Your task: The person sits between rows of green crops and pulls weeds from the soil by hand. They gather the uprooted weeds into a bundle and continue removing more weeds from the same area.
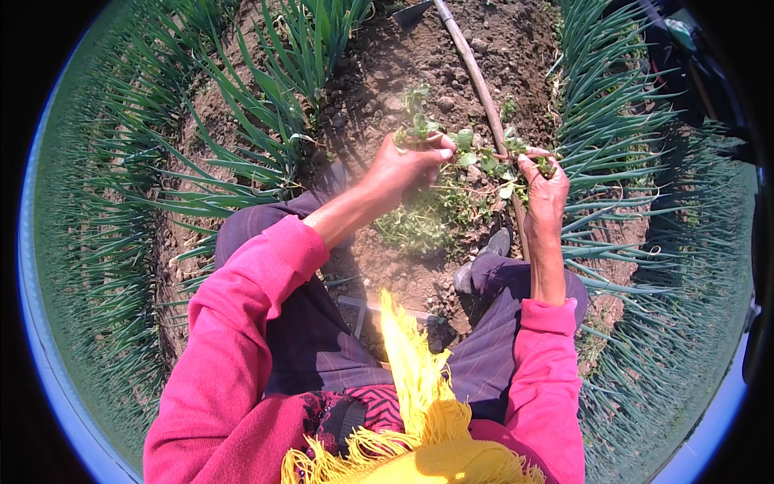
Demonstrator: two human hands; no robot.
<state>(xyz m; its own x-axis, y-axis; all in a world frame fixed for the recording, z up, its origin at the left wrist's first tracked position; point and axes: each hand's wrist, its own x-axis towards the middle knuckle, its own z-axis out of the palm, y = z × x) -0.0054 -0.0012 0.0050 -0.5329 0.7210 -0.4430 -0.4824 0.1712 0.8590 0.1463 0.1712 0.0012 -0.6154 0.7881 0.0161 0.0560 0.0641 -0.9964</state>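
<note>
A leafy green weed sprig [467,158] with reddish stems stretches between my two hands above the soil. My left hand [417,158] pinches its left part between thumb and fingers, with leaves sticking out above the knuckles. At the other end, my right hand [546,187] grips the stem with thumb and fingertips. Below them lies a heap of pulled-looking weeds [423,227] on the bare ground, partly blurred by glare. The long wooden handle [474,66] of a hoe runs behind the sprig, near my right hand.
Rows of green onion plants grow on the left [284,121] and right [604,145]. The hoe's metal blade [412,14] lies at the top on cloddy soil [387,72]. My shoe [484,260] rests beside the handle. A dark object [689,66] stands at the upper right.
</note>
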